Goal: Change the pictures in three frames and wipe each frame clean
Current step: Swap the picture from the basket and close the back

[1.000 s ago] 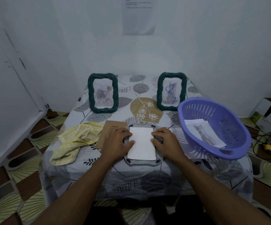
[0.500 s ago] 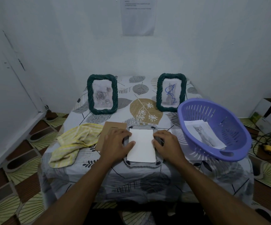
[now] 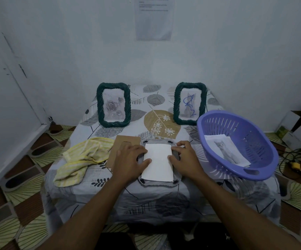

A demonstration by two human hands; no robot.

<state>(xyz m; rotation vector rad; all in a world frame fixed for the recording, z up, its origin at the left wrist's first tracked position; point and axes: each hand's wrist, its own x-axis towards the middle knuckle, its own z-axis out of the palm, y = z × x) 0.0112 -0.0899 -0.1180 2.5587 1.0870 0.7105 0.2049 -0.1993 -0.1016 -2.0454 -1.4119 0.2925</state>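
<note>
Arguably, with the face-down grey picture frame [image 3: 157, 183] near the front edge of the leaf-print cloth-covered table [image 3: 146, 197] and the left hand [image 3: 130, 159] and right hand [image 3: 186, 158] both open, thumbs pressing the white paper sheet [image 3: 157, 163] onto its back, uneven pressure risked skewing or creasing that sheet.

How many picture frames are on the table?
3. The left green frame and the right green frame stand at the back; the grey frame lies flat in front, under a white sheet.

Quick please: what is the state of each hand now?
Left hand: open, pressing on the left edge of the white paper.
Right hand: open, fingers pressing on the paper's right edge.
</note>
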